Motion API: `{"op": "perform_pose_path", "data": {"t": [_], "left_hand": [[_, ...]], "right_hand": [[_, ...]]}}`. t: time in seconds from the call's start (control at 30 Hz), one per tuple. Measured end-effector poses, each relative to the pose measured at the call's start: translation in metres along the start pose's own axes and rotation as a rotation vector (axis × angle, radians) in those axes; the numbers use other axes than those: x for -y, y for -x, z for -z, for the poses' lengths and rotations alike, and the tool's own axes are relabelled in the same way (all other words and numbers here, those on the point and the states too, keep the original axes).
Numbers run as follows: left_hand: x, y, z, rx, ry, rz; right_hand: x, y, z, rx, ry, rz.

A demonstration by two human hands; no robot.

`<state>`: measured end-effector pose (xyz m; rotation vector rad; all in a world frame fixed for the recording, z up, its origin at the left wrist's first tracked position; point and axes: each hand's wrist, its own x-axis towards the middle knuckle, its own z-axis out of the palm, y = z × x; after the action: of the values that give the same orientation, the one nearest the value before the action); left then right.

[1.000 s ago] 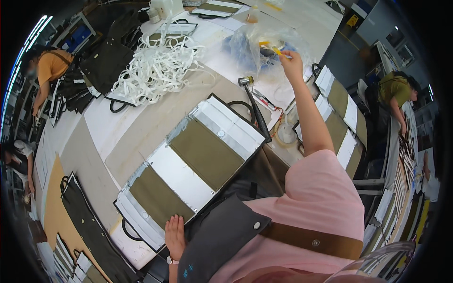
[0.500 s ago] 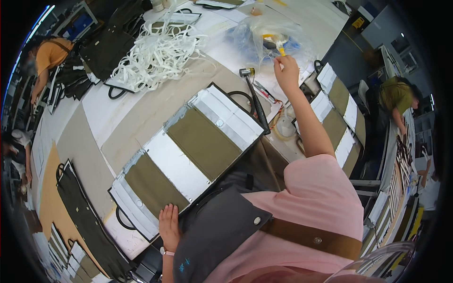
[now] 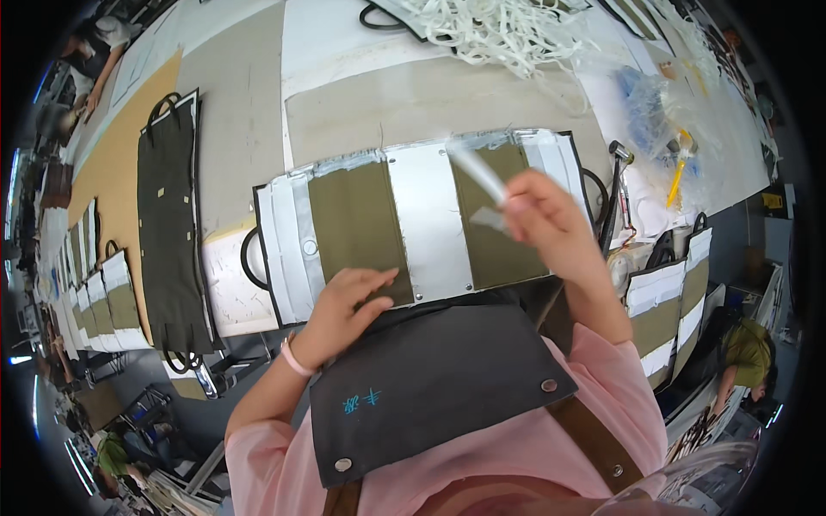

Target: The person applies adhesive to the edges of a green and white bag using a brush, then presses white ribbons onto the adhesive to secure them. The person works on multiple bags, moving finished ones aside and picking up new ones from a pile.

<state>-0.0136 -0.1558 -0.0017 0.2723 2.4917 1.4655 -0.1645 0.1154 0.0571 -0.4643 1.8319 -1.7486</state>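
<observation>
In front of me lies a flat bag piece [image 3: 430,232] with olive panels, white sections, silvery smeared upper edges and black loop handles at both ends. My left hand [image 3: 357,310] rests over the near edge of its left olive panel, fingers apart and holding nothing. Above the right olive panel, my right hand [image 3: 546,219] pinches a white strip [image 3: 476,172], blurred by motion, so its exact kind cannot be made out. The strip slants over the middle white section towards the far edge.
A heap of white ribbon-like strips [image 3: 508,34] lies at the far side. To the right are a hammer [image 3: 617,163], a yellow-handled brush [image 3: 675,181] and clear plastic bags [image 3: 645,107]. A dark bag piece [image 3: 172,224] lies left. Several olive-and-white pieces [image 3: 656,297] are stacked right.
My view has turned, so the bag piece lies straighter before me. My right hand has left the yellow-handled brush and come over the piece with a white strip. My left hand's fingers have spread.
</observation>
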Motion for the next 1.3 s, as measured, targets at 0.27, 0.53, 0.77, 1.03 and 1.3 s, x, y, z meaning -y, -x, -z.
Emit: {"op": "perform_pose_path", "data": {"t": [0.27,0.53,0.77,1.03,1.3], "left_hand": [[0.000,-0.044,0.003,-0.324,1.237,0.127],[-0.012,-0.019,0.021,-0.427,0.727,-0.027],[-0.013,-0.002,0.031,-0.589,0.629,0.007],[0.028,0.003,0.056,-0.789,0.704,0.335],[0.038,-0.011,0.060,-0.742,0.808,0.365]], "right_hand": [[-0.035,-0.036,-0.031,0.431,-0.082,-0.357],[-0.003,-0.029,-0.016,0.353,-0.014,-0.306],[0.002,-0.023,-0.004,0.317,0.097,-0.268],[-0.021,-0.036,0.079,0.137,0.485,-0.259],[-0.038,-0.050,0.111,0.021,0.637,-0.382]]}}
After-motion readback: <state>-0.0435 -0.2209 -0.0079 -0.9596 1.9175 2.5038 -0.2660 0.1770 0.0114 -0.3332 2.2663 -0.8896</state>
